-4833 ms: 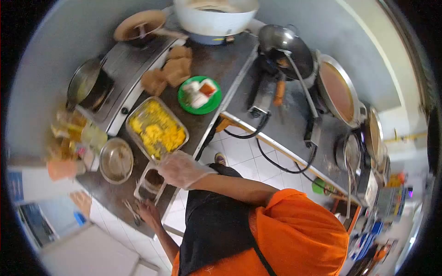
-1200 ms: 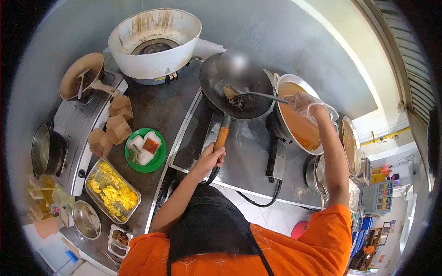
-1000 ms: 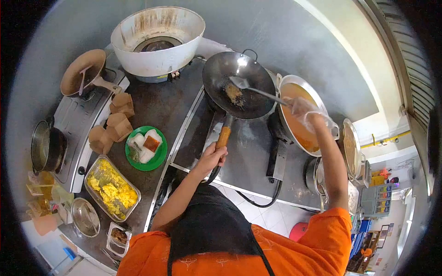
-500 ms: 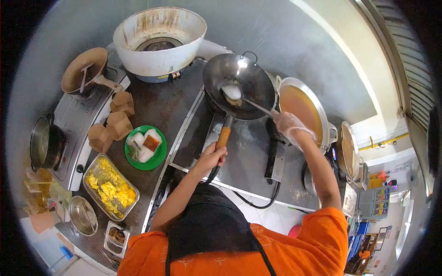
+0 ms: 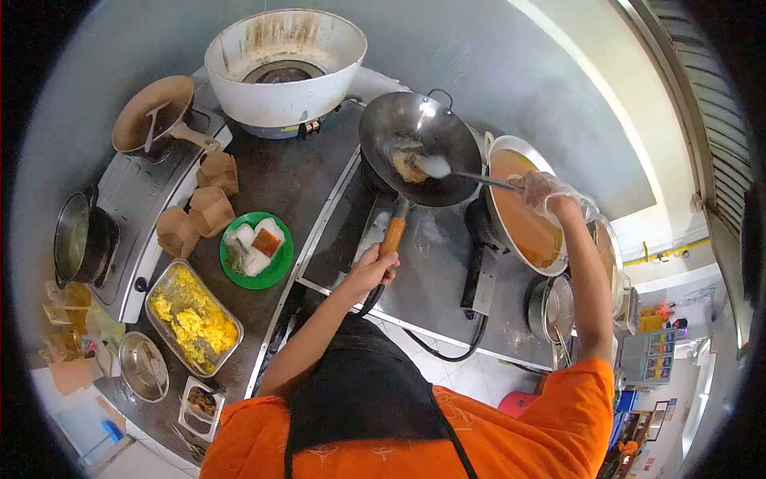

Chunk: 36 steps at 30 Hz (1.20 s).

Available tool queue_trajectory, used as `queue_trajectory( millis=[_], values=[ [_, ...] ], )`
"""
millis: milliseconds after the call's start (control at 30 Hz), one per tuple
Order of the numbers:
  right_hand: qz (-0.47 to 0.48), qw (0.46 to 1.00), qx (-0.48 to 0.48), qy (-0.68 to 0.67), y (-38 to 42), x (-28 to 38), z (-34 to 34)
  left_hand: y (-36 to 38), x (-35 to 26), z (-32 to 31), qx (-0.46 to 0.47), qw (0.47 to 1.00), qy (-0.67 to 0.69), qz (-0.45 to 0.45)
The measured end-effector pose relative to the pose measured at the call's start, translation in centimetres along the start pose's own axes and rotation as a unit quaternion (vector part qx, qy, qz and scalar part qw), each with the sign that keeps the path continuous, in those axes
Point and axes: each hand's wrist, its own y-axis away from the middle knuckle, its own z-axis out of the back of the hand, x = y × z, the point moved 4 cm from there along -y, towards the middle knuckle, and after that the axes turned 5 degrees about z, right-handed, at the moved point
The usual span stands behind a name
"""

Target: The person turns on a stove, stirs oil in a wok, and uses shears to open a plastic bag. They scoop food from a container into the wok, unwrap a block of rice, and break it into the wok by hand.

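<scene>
A dark wok sits over a burner on the counter, and my left hand is wrapped round its wooden handle. A clear plastic glove covers my right hand, whose fingers grip the shaft of a ladle. The ladle's pale, shiny bowl is inside the wok, beside a small brownish clump of food. Right of the wok, beneath my right hand, stands a wide pot of orange-brown broth.
Left of the wok, a green plate bears white packets and a reddish one. Folded brown paper boxes and a metal tray of yellow scrambled egg stand nearby. A white-ringed burner is behind; a strainer lies at right.
My right hand has moved right, drawing the ladle's bowl toward the wok's right side. The food clump shows more fully. My left hand keeps its hold on the handle.
</scene>
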Motion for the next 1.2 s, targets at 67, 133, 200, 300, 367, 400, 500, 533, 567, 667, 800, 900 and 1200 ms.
queue_trajectory(
  millis=[67, 133, 200, 300, 367, 400, 500, 533, 567, 667, 800, 900, 1200],
  values=[
    [0.047, 0.989, 0.128, 0.053, 1.0, 2.8, 1.9, 0.0, -0.1, -0.2, 0.004, 1.0, 0.006, -0.001],
    [0.057, 0.998, 0.016, 0.011, -2.5, 0.6, -4.4, 0.1, -0.5, -0.3, 0.002, 1.0, 0.001, 0.007],
    [0.061, 0.993, -0.099, -0.03, -2.5, 0.4, -4.4, 0.3, -0.5, -0.4, 0.004, 1.0, -0.007, 0.013],
    [0.048, 0.994, 0.088, 0.032, -0.6, 3.0, 1.6, 0.3, -0.6, -0.4, -0.001, 1.0, 0.004, 0.002],
    [0.029, 0.996, 0.08, 0.034, -0.5, 3.1, 2.8, 0.2, -0.6, -0.5, 0.008, 1.0, 0.005, 0.0],
    [0.006, 0.997, 0.07, 0.036, -0.2, 3.2, 3.5, 0.1, -0.7, -0.4, 0.007, 1.0, 0.004, 0.0],
    [-0.062, 0.995, -0.08, 0.005, -7.0, 1.1, -4.5, 0.2, -0.4, -0.3, 0.006, 1.0, -0.025, 0.002],
    [-0.062, 0.995, -0.082, 0.005, -8.2, 0.1, -6.1, 0.1, -0.4, -0.3, 0.012, 1.0, -0.021, 0.004],
    [0.004, 0.983, -0.08, -0.166, -9.2, -1.0, -7.4, 0.0, -0.4, -0.3, 0.017, 1.0, -0.016, 0.004],
    [0.069, 0.949, -0.024, -0.306, -9.0, -1.6, -6.0, 0.2, -0.5, -0.4, 0.012, 1.0, -0.008, 0.014],
    [0.116, 0.891, -0.109, -0.424, -10.8, -4.9, -10.1, 0.2, -0.6, -0.3, 0.017, 1.0, -0.014, 0.001],
    [0.056, 0.956, -0.038, -0.286, -11.1, -4.8, -9.3, 0.0, -0.4, -0.1, 0.018, 1.0, -0.005, 0.002],
    [0.123, 0.981, -0.079, -0.128, -5.5, -1.1, -1.9, -0.3, -0.2, -0.1, 0.019, 1.0, -0.004, 0.01]
  ],
)
